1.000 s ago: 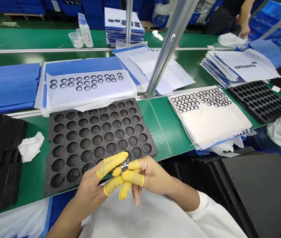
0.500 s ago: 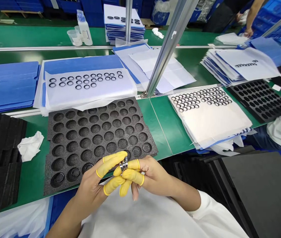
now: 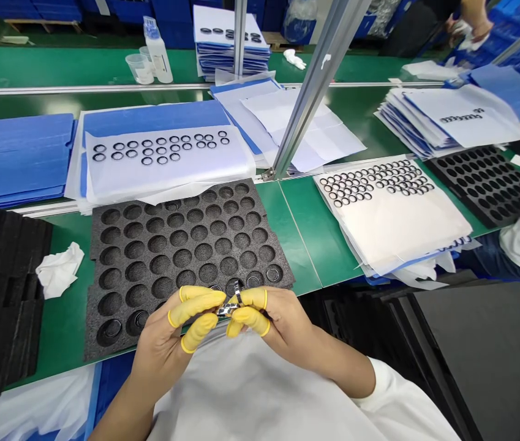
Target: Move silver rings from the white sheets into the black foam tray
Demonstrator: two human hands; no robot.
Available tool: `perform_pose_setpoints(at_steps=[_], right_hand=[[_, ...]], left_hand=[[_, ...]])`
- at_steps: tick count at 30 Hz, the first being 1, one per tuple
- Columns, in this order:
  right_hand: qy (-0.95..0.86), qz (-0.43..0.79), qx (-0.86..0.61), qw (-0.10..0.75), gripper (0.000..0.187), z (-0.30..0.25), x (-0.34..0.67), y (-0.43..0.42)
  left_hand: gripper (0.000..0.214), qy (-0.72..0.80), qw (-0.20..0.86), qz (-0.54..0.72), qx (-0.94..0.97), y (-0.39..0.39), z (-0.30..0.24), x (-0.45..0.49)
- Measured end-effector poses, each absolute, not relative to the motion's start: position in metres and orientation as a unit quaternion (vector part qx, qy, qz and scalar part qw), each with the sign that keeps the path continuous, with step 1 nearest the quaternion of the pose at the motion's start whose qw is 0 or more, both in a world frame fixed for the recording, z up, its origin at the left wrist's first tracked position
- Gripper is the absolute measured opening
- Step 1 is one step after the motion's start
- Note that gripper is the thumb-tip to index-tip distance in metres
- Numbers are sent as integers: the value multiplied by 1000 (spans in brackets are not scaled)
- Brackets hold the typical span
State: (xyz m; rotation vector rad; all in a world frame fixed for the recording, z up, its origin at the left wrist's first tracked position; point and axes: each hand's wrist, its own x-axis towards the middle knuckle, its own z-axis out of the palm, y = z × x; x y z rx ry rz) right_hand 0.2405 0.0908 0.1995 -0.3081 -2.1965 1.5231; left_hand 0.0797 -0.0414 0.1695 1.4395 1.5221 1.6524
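Observation:
Both my hands meet over the near edge of a dark foam tray (image 3: 181, 278), with yellow finger cots on thumbs and fingers. Shiny metal rings (image 3: 228, 309) sit between the fingertips. My left hand (image 3: 168, 334) pinches the lower part of them from the left. My right hand (image 3: 282, 315) grips them from the right, and one ring stands upright by its fingertip. Fingers partly hide the rings, so I cannot tell how many each hand has. Several round pockets in the tray's nearest row hold rings; most other pockets look bare.
Rings lie in rows on a white sheet (image 3: 168, 174) behind the tray and on another paper stack (image 3: 406, 226) to the right. A metal post (image 3: 303, 92) rises between them. Crumpled tissue (image 3: 60, 269) and stacked black foam (image 3: 2, 306) are at left. Co-workers are at right.
The rings, stacked upright between my fingertips before, now lie tilted flatter, with one standing apart near the right fingers. My left fingers have drawn slightly left. A co-worker's hand at top right has lifted.

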Motion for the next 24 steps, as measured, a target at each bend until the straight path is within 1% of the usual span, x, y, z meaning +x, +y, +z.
perform_pose_setpoints(at_steps=[3,8,12,17,21,24], right_hand=[[-825,483,-92,280,37,191,242,90],[-850,416,-90,311,31,178,243,90],[-847,404,-85,335,25,176,240,89],[-848,400,-74,341,29,174,240,90],[-836,425,-43,345,25,171,240,90],[-841,421,-47,337,22,167,241,90]], left_hand=[[26,543,263,614,509,-42,170,80],[22,546,288,617,488,-43,169,82],[18,550,271,619,490,-41,170,83],[13,556,251,623,490,-38,170,81],[17,555,253,622,491,-40,166,80],[22,554,260,621,490,-42,161,80]])
